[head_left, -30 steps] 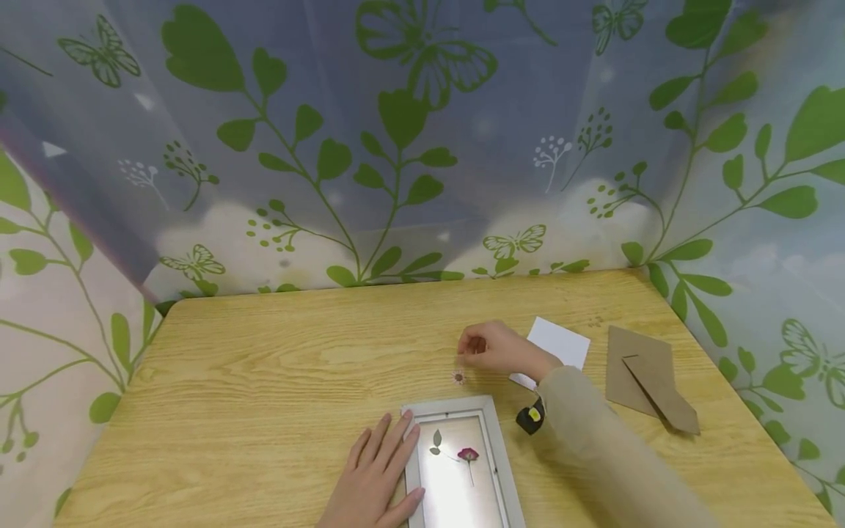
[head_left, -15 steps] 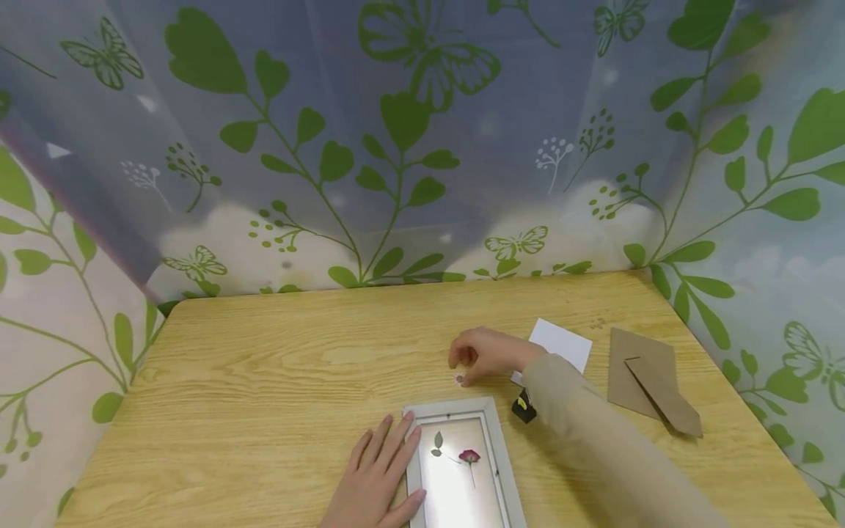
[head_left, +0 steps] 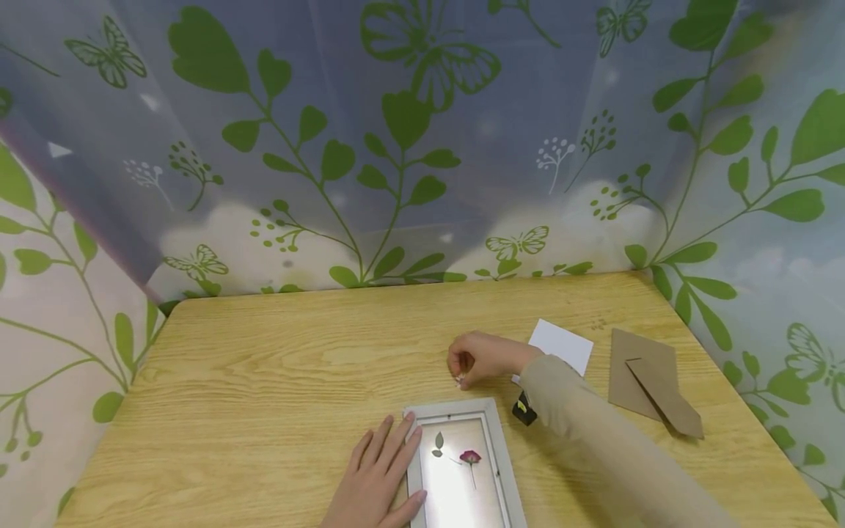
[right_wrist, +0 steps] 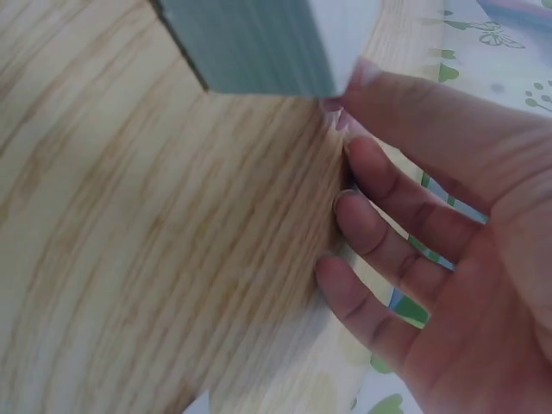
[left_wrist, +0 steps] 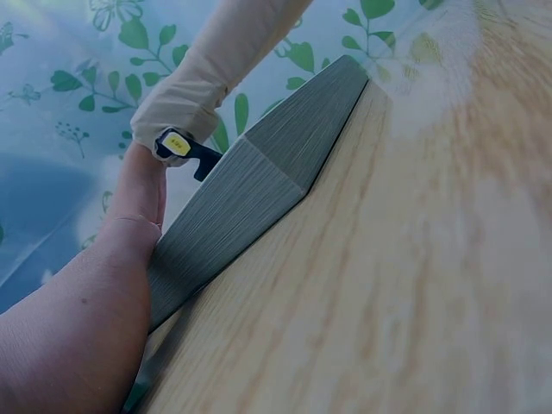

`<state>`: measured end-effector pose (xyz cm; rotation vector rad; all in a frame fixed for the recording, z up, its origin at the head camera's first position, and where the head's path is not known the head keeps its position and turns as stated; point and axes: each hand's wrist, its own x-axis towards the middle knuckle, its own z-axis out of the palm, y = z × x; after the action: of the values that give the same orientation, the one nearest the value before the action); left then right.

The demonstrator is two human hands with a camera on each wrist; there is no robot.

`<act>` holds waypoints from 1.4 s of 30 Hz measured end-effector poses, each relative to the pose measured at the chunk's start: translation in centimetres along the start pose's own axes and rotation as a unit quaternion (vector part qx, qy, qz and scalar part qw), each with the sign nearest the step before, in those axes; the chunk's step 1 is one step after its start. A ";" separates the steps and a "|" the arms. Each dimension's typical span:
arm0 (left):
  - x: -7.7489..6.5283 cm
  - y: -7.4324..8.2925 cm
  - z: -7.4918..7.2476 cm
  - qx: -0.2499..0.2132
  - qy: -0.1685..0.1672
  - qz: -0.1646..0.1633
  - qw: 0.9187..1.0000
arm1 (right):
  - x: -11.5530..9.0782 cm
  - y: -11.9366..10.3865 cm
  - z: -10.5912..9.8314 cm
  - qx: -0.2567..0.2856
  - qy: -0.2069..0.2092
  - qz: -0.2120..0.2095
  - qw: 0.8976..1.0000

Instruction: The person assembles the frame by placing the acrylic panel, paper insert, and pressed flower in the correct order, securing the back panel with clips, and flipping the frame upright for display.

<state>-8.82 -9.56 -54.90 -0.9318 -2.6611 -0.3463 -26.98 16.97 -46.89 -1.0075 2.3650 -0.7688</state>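
Note:
My left hand (head_left: 379, 473) lies flat with straight fingers on the left edge of a pale photo frame (head_left: 495, 447). Inside the frame are a pressed red flower (head_left: 470, 456) with a thin stem and a small sprig of dark green leaves (head_left: 439, 441). Just beyond the frame's far end, my right hand (head_left: 487, 358) pinches a small pale pink pressed flower (head_left: 459, 380) at the tabletop between thumb and forefinger. In the right wrist view the petals (right_wrist: 339, 119) peek out by the thumb tip, while the other fingers are loosely bent.
A white card (head_left: 561, 345) lies partly behind the right forearm. Farther right is a brown backing board (head_left: 643, 370) with its stand leg (head_left: 667, 400) angled out. Small pale pressed bits (head_left: 597, 323) lie near the far right. A patterned curtain (head_left: 409, 183) closes off the table's back.
My right hand has come slightly left and down onto the small pink flower, and thumb and forefinger have closed on it. The left hand stays on the photo frame.

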 end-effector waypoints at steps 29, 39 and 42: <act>0.0 -0.1 -0.3 -0.016 -0.004 -0.003 1.000 | -0.7 -1.8 -2.1 0.022 0.006 -0.016 1.000; 0.0 -0.1 -0.4 -0.025 -0.001 -0.002 1.000 | -2.4 -6.8 -2.3 0.043 0.007 -0.041 0.998; 0.0 0.0 -0.4 -0.026 0.000 -0.001 1.000 | -3.3 -8.3 -1.6 0.059 0.001 -0.047 0.997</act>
<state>-8.78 -9.67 -54.55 -0.9440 -2.6651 -0.4192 -21.70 15.12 -39.73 -1.0750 2.2584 -0.9336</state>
